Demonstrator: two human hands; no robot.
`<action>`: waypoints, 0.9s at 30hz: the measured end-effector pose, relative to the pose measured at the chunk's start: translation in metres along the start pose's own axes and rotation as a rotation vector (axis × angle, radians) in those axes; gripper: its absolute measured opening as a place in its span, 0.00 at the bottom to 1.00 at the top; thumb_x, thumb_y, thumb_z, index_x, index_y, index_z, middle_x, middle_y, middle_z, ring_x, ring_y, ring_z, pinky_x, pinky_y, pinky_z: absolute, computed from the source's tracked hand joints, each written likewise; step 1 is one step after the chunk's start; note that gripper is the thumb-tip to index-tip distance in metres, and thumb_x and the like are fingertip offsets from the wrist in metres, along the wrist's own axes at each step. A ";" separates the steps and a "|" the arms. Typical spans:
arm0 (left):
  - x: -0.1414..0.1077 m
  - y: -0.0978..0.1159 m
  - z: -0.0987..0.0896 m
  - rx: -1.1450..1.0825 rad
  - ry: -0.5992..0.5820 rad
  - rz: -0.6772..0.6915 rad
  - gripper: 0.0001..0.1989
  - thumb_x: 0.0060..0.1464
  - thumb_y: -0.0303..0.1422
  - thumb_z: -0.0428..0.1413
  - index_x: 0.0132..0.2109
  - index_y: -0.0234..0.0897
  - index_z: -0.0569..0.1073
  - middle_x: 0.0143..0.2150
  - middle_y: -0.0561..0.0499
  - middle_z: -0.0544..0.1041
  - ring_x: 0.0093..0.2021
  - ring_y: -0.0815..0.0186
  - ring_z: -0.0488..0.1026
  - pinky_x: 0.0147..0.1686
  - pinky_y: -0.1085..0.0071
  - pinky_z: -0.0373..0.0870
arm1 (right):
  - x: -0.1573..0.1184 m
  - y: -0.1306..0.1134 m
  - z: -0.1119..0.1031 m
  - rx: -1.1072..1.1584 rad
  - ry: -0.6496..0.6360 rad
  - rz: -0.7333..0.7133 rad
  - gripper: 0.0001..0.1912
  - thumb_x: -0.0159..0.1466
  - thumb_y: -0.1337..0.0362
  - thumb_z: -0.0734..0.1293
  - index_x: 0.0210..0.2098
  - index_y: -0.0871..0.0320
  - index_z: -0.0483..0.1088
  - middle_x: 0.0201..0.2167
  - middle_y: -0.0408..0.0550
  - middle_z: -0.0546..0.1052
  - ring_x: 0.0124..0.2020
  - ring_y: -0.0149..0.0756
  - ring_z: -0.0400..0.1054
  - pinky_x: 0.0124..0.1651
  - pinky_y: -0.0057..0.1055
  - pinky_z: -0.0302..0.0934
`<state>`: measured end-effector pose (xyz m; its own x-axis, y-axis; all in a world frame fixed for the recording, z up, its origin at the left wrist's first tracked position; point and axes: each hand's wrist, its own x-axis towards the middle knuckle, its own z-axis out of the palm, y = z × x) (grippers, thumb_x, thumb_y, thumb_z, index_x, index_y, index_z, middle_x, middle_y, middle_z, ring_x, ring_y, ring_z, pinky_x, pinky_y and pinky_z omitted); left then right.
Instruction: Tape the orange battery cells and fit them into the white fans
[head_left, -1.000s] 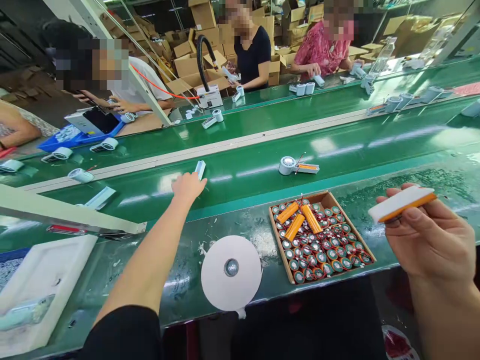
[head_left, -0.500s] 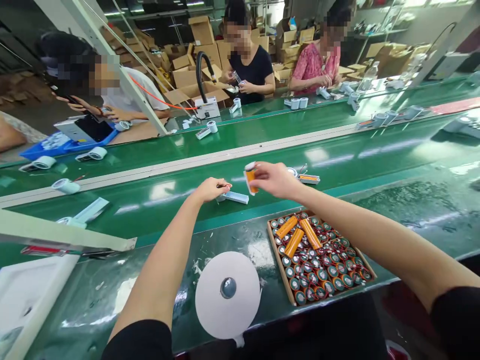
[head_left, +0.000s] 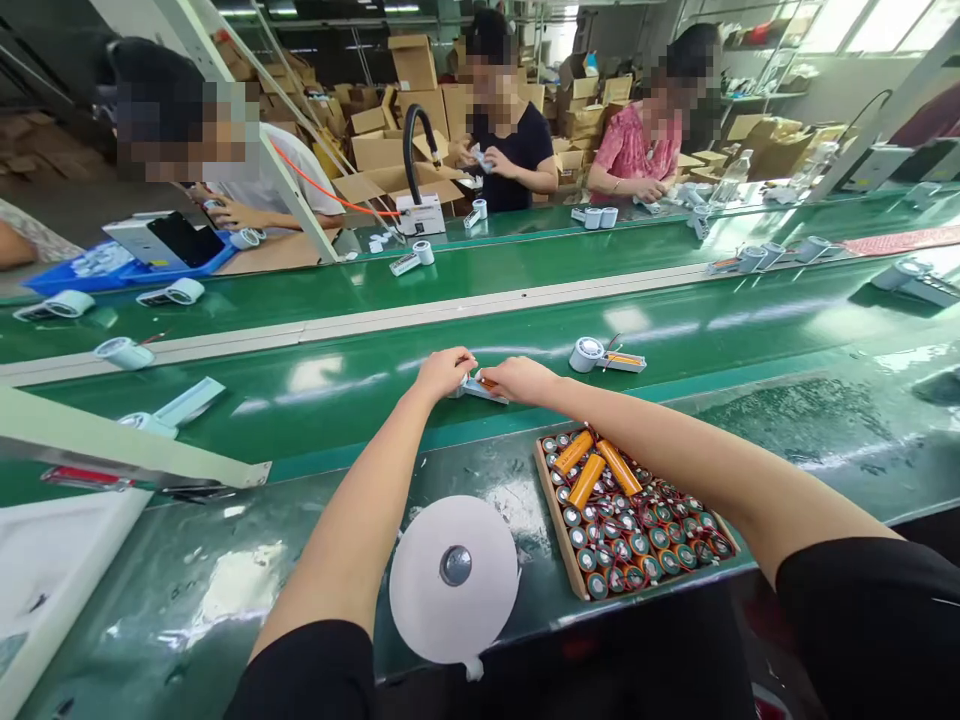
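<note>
The battery point(head_left: 488, 384), partly hidden, is pinched by the right hand point(head_left: 521, 380) at the casing point(head_left: 489, 394); the left hand point(head_left: 442, 373) curls, hold unclear.

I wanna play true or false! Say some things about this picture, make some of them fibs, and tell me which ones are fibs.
1. The left hand and right hand are both at one pale blue housing. True.
2. The conveyor belt is red. False: it is green.
3. Three orange batteries lie on top of the others in the cardboard box. True.
4. The white roll is to the right of the cardboard box. False: it is to the left.
5. Nobody across the conveyor belt wears pink. False: a pink top shows there.
</note>
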<state>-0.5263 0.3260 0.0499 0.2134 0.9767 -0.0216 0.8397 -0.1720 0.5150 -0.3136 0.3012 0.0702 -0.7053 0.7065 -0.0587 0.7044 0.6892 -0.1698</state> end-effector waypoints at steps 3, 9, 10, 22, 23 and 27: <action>0.001 0.003 0.010 -0.045 0.041 -0.032 0.18 0.69 0.46 0.53 0.48 0.35 0.77 0.46 0.46 0.80 0.48 0.61 0.77 0.56 0.57 0.72 | 0.001 -0.004 0.007 -0.058 -0.059 0.016 0.16 0.75 0.60 0.65 0.60 0.55 0.73 0.47 0.57 0.79 0.47 0.52 0.76 0.49 0.38 0.67; 0.005 0.016 0.015 -0.033 0.074 -0.044 0.18 0.68 0.47 0.55 0.46 0.34 0.77 0.46 0.46 0.80 0.49 0.61 0.76 0.57 0.56 0.72 | 0.019 -0.029 -0.008 -0.049 -0.148 0.059 0.16 0.66 0.59 0.74 0.48 0.64 0.79 0.45 0.61 0.81 0.48 0.52 0.77 0.51 0.38 0.70; 0.005 0.021 0.013 -0.026 0.087 -0.046 0.18 0.68 0.47 0.55 0.45 0.34 0.77 0.45 0.46 0.79 0.48 0.61 0.77 0.56 0.56 0.73 | 0.020 -0.030 -0.018 -0.031 -0.146 0.058 0.15 0.64 0.59 0.76 0.45 0.65 0.79 0.42 0.59 0.82 0.45 0.49 0.78 0.50 0.36 0.71; -0.248 0.001 0.009 0.113 0.066 0.401 0.32 0.50 0.50 0.66 0.62 0.55 0.74 0.63 0.50 0.76 0.61 0.48 0.74 0.62 0.51 0.73 | -0.274 0.009 -0.042 0.281 0.416 0.050 0.11 0.75 0.62 0.64 0.47 0.57 0.79 0.43 0.47 0.83 0.42 0.39 0.78 0.45 0.29 0.71; -0.281 -0.007 0.016 0.191 0.016 0.415 0.42 0.44 0.51 0.69 0.67 0.57 0.70 0.66 0.49 0.74 0.64 0.43 0.71 0.61 0.48 0.73 | -0.305 0.007 -0.029 0.318 0.437 0.098 0.11 0.75 0.62 0.64 0.46 0.55 0.79 0.40 0.47 0.83 0.39 0.39 0.78 0.40 0.29 0.71; -0.358 -0.018 0.033 0.360 0.015 0.307 0.48 0.54 0.45 0.63 0.77 0.56 0.50 0.71 0.47 0.66 0.69 0.39 0.65 0.62 0.41 0.70 | -0.372 -0.014 0.009 0.460 0.575 0.348 0.08 0.74 0.59 0.67 0.44 0.51 0.80 0.38 0.45 0.83 0.35 0.38 0.78 0.38 0.31 0.70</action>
<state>-0.6017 -0.0242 0.0201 0.4741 0.8749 0.0990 0.8590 -0.4843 0.1662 -0.0621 0.0276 0.0860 -0.2128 0.9264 0.3107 0.6844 0.3683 -0.6293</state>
